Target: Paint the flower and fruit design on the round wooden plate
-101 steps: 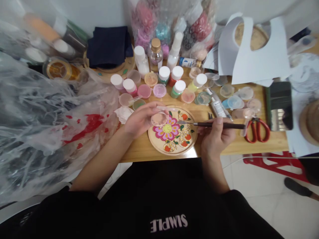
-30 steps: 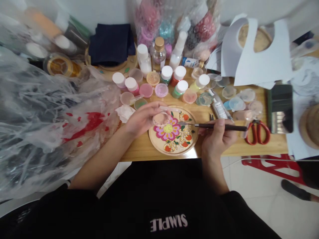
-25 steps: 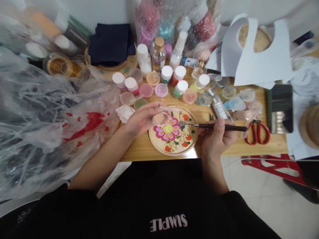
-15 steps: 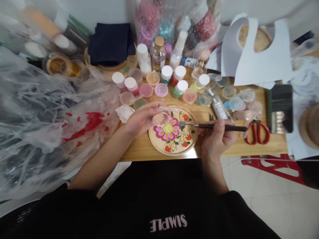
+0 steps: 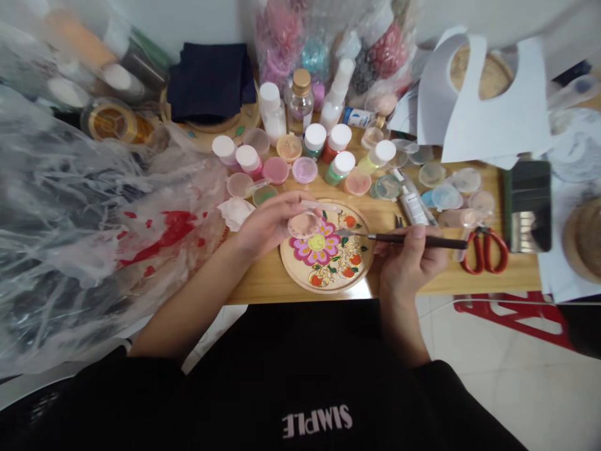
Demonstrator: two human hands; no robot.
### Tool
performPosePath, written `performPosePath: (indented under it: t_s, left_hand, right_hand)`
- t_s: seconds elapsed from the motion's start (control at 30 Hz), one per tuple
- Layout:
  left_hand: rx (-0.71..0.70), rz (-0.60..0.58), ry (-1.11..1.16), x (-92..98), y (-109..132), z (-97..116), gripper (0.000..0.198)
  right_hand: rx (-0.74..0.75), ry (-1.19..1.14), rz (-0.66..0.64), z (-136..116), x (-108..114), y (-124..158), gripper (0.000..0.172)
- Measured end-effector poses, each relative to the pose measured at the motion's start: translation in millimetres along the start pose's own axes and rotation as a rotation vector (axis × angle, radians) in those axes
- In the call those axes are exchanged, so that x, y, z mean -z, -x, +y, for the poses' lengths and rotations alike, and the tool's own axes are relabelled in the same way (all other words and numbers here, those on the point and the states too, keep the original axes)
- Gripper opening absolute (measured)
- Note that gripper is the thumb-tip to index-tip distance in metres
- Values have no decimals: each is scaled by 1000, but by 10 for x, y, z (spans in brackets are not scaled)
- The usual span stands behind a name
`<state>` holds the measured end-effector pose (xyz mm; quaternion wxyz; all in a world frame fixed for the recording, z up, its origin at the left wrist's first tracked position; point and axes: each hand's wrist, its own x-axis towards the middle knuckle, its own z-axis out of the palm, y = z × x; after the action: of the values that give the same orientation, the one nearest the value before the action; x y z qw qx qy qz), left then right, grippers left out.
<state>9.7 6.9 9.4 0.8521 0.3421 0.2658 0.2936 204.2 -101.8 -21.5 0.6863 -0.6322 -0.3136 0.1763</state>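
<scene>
Now our left hand grips a peach paint pot above the painted disc at the near edge of the bench; our right hand, just beside the disc, pinches a brush, its tip over the disc.

disc on table edge; jars behind; scissors right

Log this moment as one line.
left hand: holds small pot | right hand: holds dark-handled tool | tool tip: over painted disc
</scene>
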Motion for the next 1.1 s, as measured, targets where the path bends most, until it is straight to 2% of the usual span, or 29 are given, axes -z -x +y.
performPosePath:
  t_s: [0.5, 1.1]
  left_hand:
    - [20, 6, -12, 15, 8, -11, 24]
    - [17, -3, 0, 10, 5, -3, 26]
  right_hand:
    - [-42, 36, 1, -8, 0, 1, 41]
    - [-29, 9, -12, -3, -1, 5, 38]
